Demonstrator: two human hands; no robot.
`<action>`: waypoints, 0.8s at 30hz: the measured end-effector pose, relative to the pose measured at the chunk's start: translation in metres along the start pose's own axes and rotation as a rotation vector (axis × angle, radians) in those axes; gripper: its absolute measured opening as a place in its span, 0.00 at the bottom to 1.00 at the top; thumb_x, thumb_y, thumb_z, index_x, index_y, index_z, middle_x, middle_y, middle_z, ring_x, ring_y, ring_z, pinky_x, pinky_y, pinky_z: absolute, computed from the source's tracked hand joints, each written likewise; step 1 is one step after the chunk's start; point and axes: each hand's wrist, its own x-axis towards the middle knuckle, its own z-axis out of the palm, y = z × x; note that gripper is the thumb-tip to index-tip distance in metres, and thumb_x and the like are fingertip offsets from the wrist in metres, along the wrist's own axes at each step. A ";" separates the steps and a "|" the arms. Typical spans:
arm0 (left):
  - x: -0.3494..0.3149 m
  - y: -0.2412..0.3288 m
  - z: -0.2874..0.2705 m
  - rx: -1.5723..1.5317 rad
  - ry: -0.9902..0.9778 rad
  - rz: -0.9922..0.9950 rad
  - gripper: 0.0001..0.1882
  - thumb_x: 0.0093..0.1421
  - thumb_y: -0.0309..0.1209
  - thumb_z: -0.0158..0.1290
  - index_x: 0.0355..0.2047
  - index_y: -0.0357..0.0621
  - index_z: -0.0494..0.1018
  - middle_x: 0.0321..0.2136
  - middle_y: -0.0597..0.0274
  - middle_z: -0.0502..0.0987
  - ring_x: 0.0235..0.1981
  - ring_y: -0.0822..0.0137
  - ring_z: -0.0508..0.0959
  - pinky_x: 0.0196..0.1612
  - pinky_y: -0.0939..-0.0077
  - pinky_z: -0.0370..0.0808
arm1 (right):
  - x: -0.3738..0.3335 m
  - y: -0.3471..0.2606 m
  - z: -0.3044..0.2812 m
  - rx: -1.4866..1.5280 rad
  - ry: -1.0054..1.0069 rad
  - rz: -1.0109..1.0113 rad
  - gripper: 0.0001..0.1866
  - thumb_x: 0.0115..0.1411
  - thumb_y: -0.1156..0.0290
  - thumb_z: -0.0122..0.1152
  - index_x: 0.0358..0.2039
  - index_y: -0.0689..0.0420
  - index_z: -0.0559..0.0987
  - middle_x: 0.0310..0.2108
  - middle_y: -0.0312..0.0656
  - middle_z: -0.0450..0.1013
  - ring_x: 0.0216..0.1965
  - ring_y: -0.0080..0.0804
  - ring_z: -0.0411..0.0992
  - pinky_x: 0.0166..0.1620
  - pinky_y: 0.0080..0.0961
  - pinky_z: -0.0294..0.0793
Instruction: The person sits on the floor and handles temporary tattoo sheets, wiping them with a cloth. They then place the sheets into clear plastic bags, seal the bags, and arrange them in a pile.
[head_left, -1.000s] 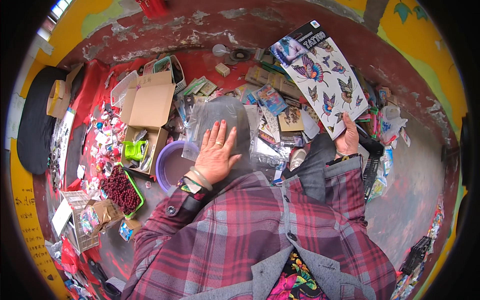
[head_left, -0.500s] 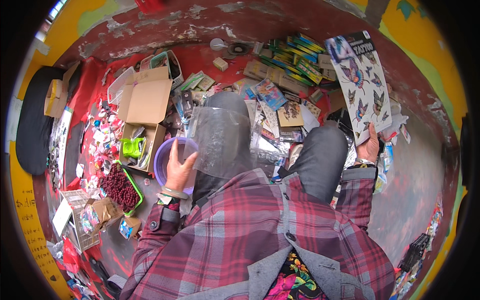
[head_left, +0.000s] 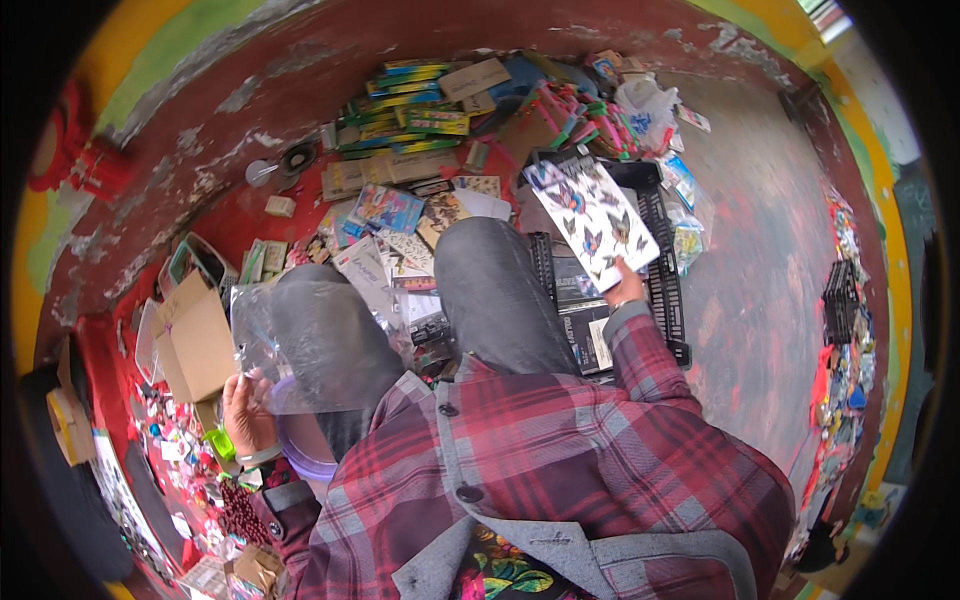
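My right hand (head_left: 626, 286) grips the near edge of a white sheet of butterfly tattoos (head_left: 592, 222), tilted above a black plastic crate (head_left: 672, 310). Dark printed packets (head_left: 580, 335) lie inside the crate, beside my right knee. At the left, my left hand (head_left: 248, 416) is closed on the edge of a clear plastic sleeve (head_left: 315, 350). The sleeve spreads over my left knee, and the trouser leg shows through it. Below it, a purple basin (head_left: 305, 445) is partly hidden by the sleeve and my hand.
Boxes with yellow, green and blue sides (head_left: 415, 105) are piled by the far wall. An open cardboard box (head_left: 195, 335) and small loose goods (head_left: 170, 440) lie at the left. A white plastic bag (head_left: 650, 110) and pink and green items (head_left: 585, 120) sit beyond the crate.
The view has swung right, bringing the black crate into sight. The tattoo sheet is now over the crate. My left hand has gone from spread fingers to holding the sleeve's edge.
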 end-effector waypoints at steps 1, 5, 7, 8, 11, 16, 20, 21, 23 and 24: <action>0.000 0.003 0.009 -0.037 -0.058 -0.001 0.06 0.58 0.27 0.51 0.37 0.41 0.70 0.35 0.58 0.76 0.34 0.65 0.76 0.40 0.69 0.75 | -0.008 0.005 -0.021 0.068 0.084 -0.003 0.18 0.63 0.71 0.45 0.52 0.61 0.64 0.47 0.48 0.68 0.48 0.43 0.68 0.51 0.47 0.67; 0.004 -0.005 -0.003 -0.051 0.062 -0.009 0.09 0.58 0.27 0.50 0.41 0.42 0.71 0.38 0.62 0.76 0.40 0.68 0.75 0.43 0.69 0.74 | -0.031 0.017 -0.123 0.165 0.272 -0.032 0.17 0.63 0.70 0.46 0.51 0.65 0.65 0.46 0.48 0.69 0.47 0.42 0.69 0.51 0.42 0.70; 0.007 -0.008 -0.003 -0.062 0.058 -0.037 0.10 0.59 0.27 0.49 0.41 0.43 0.71 0.38 0.62 0.76 0.41 0.69 0.75 0.44 0.69 0.74 | -0.052 0.018 -0.148 0.144 0.426 -0.050 0.17 0.64 0.70 0.45 0.50 0.65 0.65 0.46 0.48 0.68 0.46 0.42 0.69 0.49 0.42 0.71; 0.008 -0.010 -0.002 -0.059 0.068 -0.044 0.10 0.59 0.27 0.49 0.41 0.43 0.71 0.39 0.62 0.76 0.41 0.68 0.75 0.45 0.68 0.73 | -0.061 0.021 -0.159 0.107 0.496 -0.065 0.17 0.64 0.70 0.45 0.50 0.65 0.66 0.45 0.48 0.68 0.46 0.42 0.70 0.48 0.42 0.72; 0.019 -0.006 0.007 -0.020 0.001 -0.080 0.10 0.59 0.27 0.49 0.41 0.43 0.71 0.39 0.62 0.76 0.42 0.67 0.75 0.46 0.66 0.73 | -0.101 0.031 -0.186 0.073 0.619 -0.079 0.16 0.63 0.70 0.46 0.51 0.62 0.65 0.47 0.48 0.68 0.46 0.42 0.70 0.46 0.44 0.74; 0.030 -0.011 0.004 -0.043 -0.162 -0.141 0.11 0.61 0.29 0.46 0.43 0.42 0.71 0.42 0.60 0.76 0.44 0.67 0.75 0.50 0.69 0.70 | -0.130 0.037 -0.211 0.075 0.621 0.003 0.16 0.63 0.70 0.46 0.51 0.59 0.64 0.47 0.46 0.69 0.46 0.42 0.70 0.47 0.45 0.74; 0.035 -0.014 0.022 -0.069 -0.141 -0.144 0.09 0.60 0.28 0.48 0.40 0.42 0.71 0.38 0.59 0.77 0.40 0.67 0.76 0.45 0.71 0.74 | -0.133 0.038 -0.231 -0.100 0.694 0.060 0.15 0.63 0.68 0.48 0.49 0.58 0.66 0.42 0.44 0.71 0.41 0.38 0.72 0.37 0.40 0.75; 0.034 -0.013 0.023 -0.071 -0.166 -0.143 0.08 0.60 0.27 0.48 0.40 0.42 0.71 0.38 0.59 0.77 0.40 0.67 0.76 0.44 0.71 0.74 | -0.137 0.037 -0.234 -0.215 0.701 0.116 0.15 0.62 0.68 0.48 0.48 0.58 0.66 0.42 0.44 0.72 0.40 0.37 0.73 0.33 0.38 0.74; 0.031 -0.014 0.023 -0.085 -0.155 -0.145 0.08 0.60 0.27 0.48 0.40 0.42 0.71 0.37 0.59 0.77 0.39 0.67 0.76 0.44 0.71 0.74 | -0.141 0.033 -0.238 -0.369 0.713 0.241 0.13 0.62 0.67 0.50 0.46 0.55 0.68 0.38 0.43 0.73 0.36 0.33 0.73 0.24 0.31 0.68; 0.029 -0.015 0.022 -0.094 -0.121 -0.152 0.08 0.60 0.28 0.48 0.40 0.42 0.71 0.37 0.59 0.77 0.39 0.67 0.76 0.44 0.71 0.74 | -0.145 0.030 -0.241 -0.377 0.635 0.277 0.14 0.62 0.66 0.49 0.46 0.55 0.68 0.38 0.43 0.73 0.37 0.34 0.73 0.25 0.32 0.68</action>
